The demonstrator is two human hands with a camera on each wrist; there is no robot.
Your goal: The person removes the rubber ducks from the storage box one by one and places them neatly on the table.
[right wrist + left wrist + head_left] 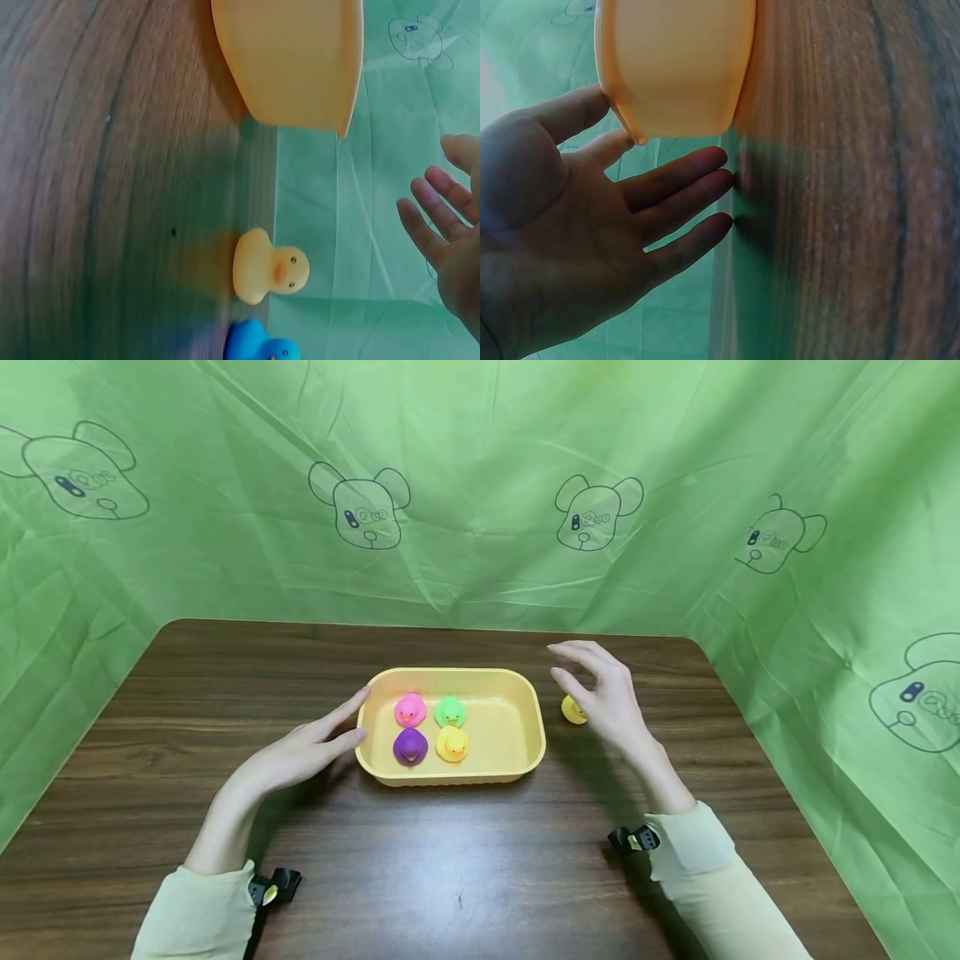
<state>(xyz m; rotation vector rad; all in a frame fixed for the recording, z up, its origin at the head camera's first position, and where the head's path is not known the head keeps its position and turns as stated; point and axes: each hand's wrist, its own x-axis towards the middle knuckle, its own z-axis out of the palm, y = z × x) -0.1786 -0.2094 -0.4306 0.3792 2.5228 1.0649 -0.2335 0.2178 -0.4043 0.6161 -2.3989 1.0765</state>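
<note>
Toy ducks (452, 744), six that I can see, are on a table, four in a tray and two out of it.

One big green cloth (480, 577) hangs all around the back and sides. It has five animal-face drawings (367, 517) in the head view, and the far left and far right ones are cut off by the edges. One brown table (457, 860) is next, with its front cut off. Two pale sleeves (727, 885) run out of sight at the bottom.

One yellow tray (502, 727) sits flat on the table. Each wrist view shows just one end of it. Left hand (303, 753) has long, straight fingers, and its thumb and one finger touch the tray's left end. Right hand (603, 693) holds nothing. Its fingers are a little bent and spread, up over the ducks outside; the right wrist view cuts part of it off. Two small black gadgets (633, 839) are on the wrists.

In the tray are one purple duck (410, 748), one pink duck (410, 711), one green duck (450, 712) and one yellow duck. Another yellow duck (266, 266) is outside, near the right end, partly hidden by the hand in the head view. One blue duck (255, 343) is just beside it, cut off at the bottom of the right wrist view and hidden from the head view.
</note>
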